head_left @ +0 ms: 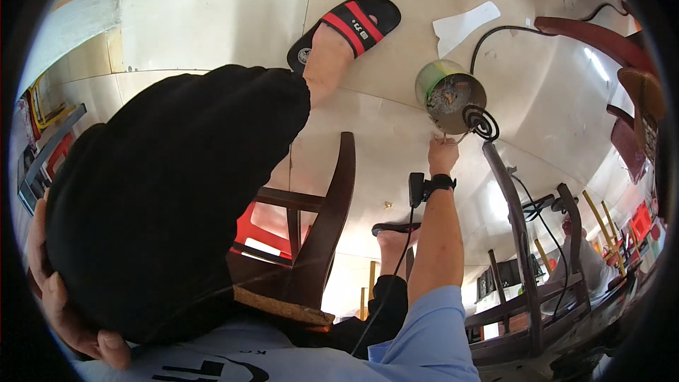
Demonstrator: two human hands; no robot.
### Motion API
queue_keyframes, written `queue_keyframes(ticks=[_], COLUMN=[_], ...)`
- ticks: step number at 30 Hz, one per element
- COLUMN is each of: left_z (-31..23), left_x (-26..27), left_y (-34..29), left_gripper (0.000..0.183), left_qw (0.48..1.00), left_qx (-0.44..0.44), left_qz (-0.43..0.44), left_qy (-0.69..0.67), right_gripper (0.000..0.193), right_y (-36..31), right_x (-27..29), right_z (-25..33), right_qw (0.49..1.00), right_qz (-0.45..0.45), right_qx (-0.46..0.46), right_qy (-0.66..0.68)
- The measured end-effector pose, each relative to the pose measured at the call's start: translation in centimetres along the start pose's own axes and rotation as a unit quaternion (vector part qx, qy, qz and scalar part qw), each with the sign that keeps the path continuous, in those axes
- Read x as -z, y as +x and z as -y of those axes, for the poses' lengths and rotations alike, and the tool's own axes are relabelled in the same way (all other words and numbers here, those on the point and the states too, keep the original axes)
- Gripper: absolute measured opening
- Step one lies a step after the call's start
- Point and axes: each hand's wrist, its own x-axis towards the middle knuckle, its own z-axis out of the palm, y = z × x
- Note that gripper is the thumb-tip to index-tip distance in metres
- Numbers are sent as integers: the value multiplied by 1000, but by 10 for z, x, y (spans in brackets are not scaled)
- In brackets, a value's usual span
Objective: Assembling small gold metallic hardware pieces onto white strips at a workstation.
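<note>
In my right hand (443, 154) is the thin wire handle of a metal can (431, 78), its fingers closed round it. The can has a green outer side and is tilted so that its mouth faces me. Grey ash and small brown scraps (453, 95) lie inside. At the can's lower right rim is a black spiral mosquito coil (482, 124); how it is fixed there is hard to make out. My left hand (64, 304) lies against the black cloth over my leg (177, 191), its fingers apart and partly hidden by the cloth.
A dark wooden chair (339, 205) stands beside my leg, and another chair's frame (520, 240) is right of my right arm. My slippered foot (346, 28) is on the tiled floor. Beyond the can lie a white paper piece (467, 25) and a black cable (488, 32).
</note>
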Motion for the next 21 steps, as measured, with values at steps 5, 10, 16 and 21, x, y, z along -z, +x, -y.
queue_keyframes(ticks=[5,10,16,21], left_z=[1,-8,0,-2], left_x=[4,4,5,9], left_y=[-5,-3,-28,-40], left_gripper=[62,60,64,69], left_qw=[1000,999,999,995], left_qx=[2,9,2,50], left_qz=[-4,-32,-35,-23], left_qy=[-1,-1,-4,83], right_gripper=[25,18,16,39], right_y=[-5,-52,-101,-177], right_x=[-4,-4,-41,-107], right_z=[-11,-53,-142,-251], right_qw=[996,942,863,748], right_qz=[3,35,126,158], right_qx=[-49,-169,-307,-330], right_qy=[72,289,381,554])
